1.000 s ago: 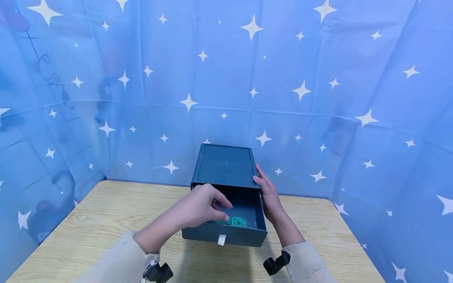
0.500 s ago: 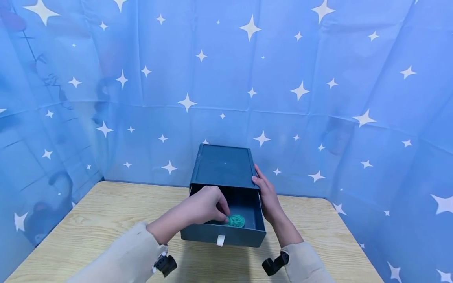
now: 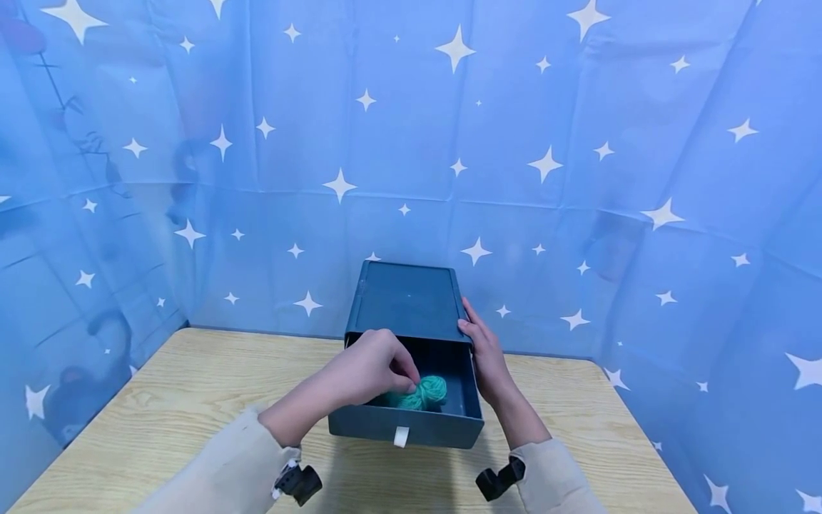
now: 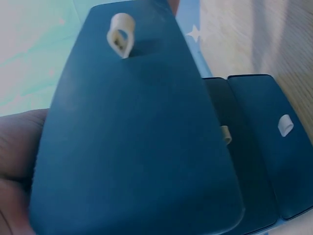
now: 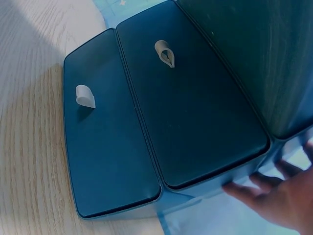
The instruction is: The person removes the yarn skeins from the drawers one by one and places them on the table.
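Note:
A dark blue-green drawer unit (image 3: pixel 411 300) stands on the table with its top drawer (image 3: pixel 443 432) pulled out. Inside that drawer, my left hand (image 3: pixel 371 368) pinches a green yarn skein (image 3: pixel 433 390) between thumb and fingers, lifting part of it; the hand covers the skein's left end. In the left wrist view, the drawer front hides the yarn. My right hand (image 3: pixel 486 353) rests against the unit's right side, thumb near the top edge. The right wrist view shows the fingertips (image 5: pixel 234 190) of that hand touching the side wall.
Two lower drawers, a middle one (image 5: pixel 195 107) and a bottom one (image 5: pixel 112 152), are closed, each with a white pull tab. The wooden table (image 3: pixel 212 385) extends to both sides. A blue star-patterned curtain (image 3: pixel 411 128) hangs behind it.
My left hand has reached down into the drawer, taken hold of the yarn skein and raised it slightly. My right hand has stayed at the unit's side.

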Available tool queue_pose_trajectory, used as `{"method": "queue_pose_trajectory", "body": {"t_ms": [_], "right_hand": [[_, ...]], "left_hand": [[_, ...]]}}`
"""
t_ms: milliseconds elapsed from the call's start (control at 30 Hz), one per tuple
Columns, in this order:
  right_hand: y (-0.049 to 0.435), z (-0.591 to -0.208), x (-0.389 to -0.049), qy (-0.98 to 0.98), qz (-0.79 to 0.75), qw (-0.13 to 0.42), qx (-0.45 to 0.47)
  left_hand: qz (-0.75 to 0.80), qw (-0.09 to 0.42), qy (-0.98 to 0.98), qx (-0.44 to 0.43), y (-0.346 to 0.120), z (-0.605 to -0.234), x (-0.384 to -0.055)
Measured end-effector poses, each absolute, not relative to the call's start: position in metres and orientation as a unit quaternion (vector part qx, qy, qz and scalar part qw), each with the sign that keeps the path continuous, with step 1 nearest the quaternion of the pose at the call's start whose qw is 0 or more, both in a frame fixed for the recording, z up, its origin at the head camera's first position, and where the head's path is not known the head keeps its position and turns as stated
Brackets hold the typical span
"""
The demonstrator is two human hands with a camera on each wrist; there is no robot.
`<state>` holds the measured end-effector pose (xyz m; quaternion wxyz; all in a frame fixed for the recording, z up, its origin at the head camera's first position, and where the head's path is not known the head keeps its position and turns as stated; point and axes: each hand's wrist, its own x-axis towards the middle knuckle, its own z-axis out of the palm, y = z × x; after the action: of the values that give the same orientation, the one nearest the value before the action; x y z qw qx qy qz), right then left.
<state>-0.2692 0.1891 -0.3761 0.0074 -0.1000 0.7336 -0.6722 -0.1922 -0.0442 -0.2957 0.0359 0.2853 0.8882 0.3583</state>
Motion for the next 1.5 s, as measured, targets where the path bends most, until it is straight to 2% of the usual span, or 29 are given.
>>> {"method": "queue_pose_trajectory", "body": {"t_ms": [433, 800, 1033, 1500], "right_hand": [[0.19, -0.379, -0.271, 0.739, -0.665, 0.0, -0.109], [0.189, -0.378, -0.27, 0.744, -0.658, -0.004, -0.114], [0.19, -0.378, -0.27, 0.747, -0.654, -0.005, -0.115], [0.189, -0.377, -0.27, 0.745, -0.657, -0.002, -0.117]], "left_hand": [[0.442, -0.018, 0.867, 0.229, -0.073, -0.279, -0.188], [0.484, -0.078, 0.859, 0.148, -0.12, -0.273, -0.189], [0.507, -0.103, 0.849, 0.104, -0.15, -0.288, -0.192], [0.56, -0.095, 0.823, 0.003, -0.189, -0.339, -0.206]]}}
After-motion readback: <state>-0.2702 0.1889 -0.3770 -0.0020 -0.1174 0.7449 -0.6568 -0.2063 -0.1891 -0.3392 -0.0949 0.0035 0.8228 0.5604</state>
